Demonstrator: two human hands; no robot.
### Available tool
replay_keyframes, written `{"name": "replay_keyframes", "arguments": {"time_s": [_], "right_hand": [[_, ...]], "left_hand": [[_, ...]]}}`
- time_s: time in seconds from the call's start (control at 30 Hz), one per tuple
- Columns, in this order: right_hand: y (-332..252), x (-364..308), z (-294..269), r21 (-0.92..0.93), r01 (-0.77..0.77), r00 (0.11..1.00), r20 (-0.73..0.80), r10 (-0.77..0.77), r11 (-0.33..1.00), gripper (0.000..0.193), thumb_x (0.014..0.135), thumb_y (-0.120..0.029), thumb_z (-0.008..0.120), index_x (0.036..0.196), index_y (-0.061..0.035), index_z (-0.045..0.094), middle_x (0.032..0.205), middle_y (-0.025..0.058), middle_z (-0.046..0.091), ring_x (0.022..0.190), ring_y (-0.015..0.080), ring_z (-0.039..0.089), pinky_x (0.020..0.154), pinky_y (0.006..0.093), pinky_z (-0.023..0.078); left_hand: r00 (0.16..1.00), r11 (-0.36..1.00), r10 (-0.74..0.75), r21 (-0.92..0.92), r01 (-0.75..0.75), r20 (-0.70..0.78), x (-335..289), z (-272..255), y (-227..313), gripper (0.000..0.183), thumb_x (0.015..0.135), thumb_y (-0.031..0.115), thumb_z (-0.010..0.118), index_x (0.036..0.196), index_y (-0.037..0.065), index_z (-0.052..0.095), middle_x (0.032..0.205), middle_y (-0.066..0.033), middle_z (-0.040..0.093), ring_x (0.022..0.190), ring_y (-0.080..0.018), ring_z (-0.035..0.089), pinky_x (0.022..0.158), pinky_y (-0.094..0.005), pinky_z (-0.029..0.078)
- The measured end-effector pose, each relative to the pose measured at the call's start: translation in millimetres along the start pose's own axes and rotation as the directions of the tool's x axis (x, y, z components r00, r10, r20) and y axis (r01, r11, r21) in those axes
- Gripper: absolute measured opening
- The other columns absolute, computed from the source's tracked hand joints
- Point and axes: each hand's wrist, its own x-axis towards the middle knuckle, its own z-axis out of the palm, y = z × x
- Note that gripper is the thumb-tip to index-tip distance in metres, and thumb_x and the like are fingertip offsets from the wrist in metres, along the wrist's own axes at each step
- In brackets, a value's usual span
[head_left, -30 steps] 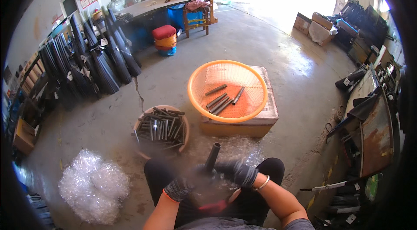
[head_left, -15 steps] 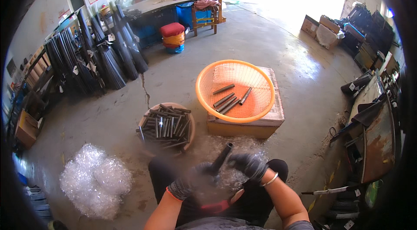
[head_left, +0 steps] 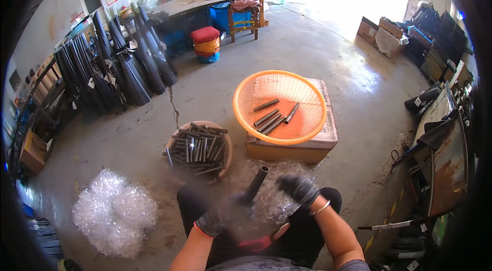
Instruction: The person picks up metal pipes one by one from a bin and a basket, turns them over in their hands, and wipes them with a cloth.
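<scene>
Basket (head_left: 287,90) ahead, tub (head_left: 229,152) at its left. Our left hand (head_left: 221,214) looks wrapped round a tilted tube (head_left: 255,186), nearer us; right hand (head_left: 298,189) apart, can't tell its grip. Likely mid-work on one tube; next needs left steady, right back in.

Tube (head_left: 255,185) in left grip (head_left: 224,213), orange basket (head_left: 277,86)
</scene>
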Motion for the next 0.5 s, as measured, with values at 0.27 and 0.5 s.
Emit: {"name": "replay_keyframes", "arguments": {"time_s": [0.27,0.5], "right_hand": [[-79,2,19,-0.289,-0.058,0.998,-0.048,0.046,0.956,0.039,0.077,-0.015,0.064,0.114,-0.0064,0.053,0.101,0.0136,0.061,0.083,0.0263,0.060,0.078,0.0336,0.047],[67,-3,-45,-0.643,0.048,0.965,-0.167,-0.201,0.764,0.022,0.082,-0.014,0.054,0.102,-0.0041,0.060,0.093,0.0173,0.062,0.085,0.0281,0.059,0.078,0.0381,0.046]], "left_hand": [[0.995,0.999,0.044,0.019,-0.043,-0.088,-3,-16,-29,0.035,0.082,0.008,0.062,0.114,0.000,0.051,0.097,-0.0083,0.058,0.087,-0.0200,0.058,0.080,-0.0360,0.048],[0.999,0.999,-0.025,0.034,0.026,-0.029,-6,1,3,0.035,0.081,0.007,0.062,0.114,-0.001,0.052,0.095,-0.0089,0.059,0.086,-0.0200,0.058,0.079,-0.0353,0.048]]}}
